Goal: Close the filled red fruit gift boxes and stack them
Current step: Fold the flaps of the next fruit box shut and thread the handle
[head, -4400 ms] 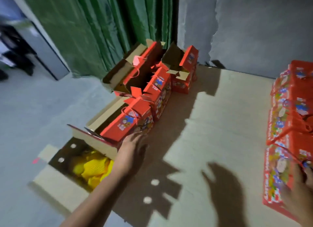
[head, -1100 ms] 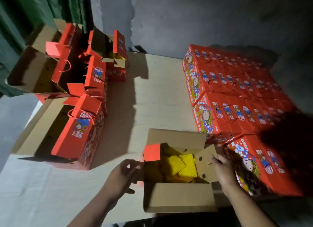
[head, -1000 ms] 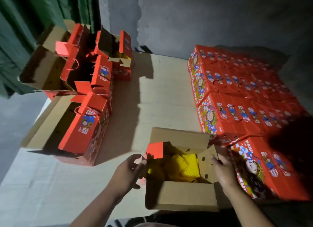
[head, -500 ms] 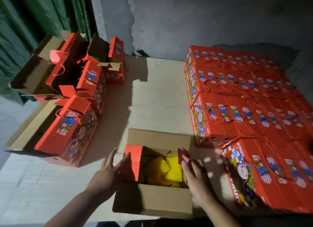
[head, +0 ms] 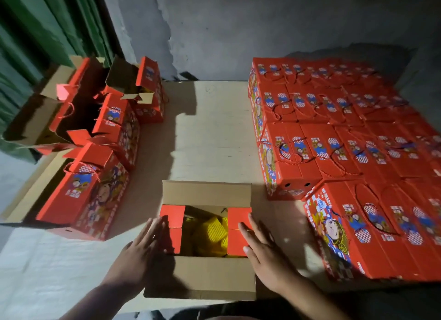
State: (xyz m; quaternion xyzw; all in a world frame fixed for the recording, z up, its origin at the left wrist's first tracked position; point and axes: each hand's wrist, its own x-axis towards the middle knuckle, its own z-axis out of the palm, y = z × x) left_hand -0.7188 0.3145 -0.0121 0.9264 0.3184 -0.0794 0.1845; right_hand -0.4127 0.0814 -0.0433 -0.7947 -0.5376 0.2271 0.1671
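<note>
An open red gift box [head: 205,279] stands in front of me, its two long brown flaps spread toward and away from me. Yellow net-wrapped fruit [head: 210,233] shows in the middle gap. My left hand [head: 140,245] presses the left red side flap [head: 173,224] down with straight fingers. My right hand [head: 260,243] lies flat on the right red side flap [head: 238,224], holding it folded inward. Both side flaps lie about level over the fruit.
Closed red boxes [head: 334,138] are stacked in rows at the right, the nearest one [head: 372,236] close beside my right hand. Several open red boxes [head: 95,181] stand in a line at the left, in front of a green curtain [head: 47,28]. The pale table surface [head: 214,133] runs between them.
Both side flaps went from upright to folded flat over the fruit. My hands moved from the flap edges onto their tops. Earlier, the box was pulled from the left row to the front.
</note>
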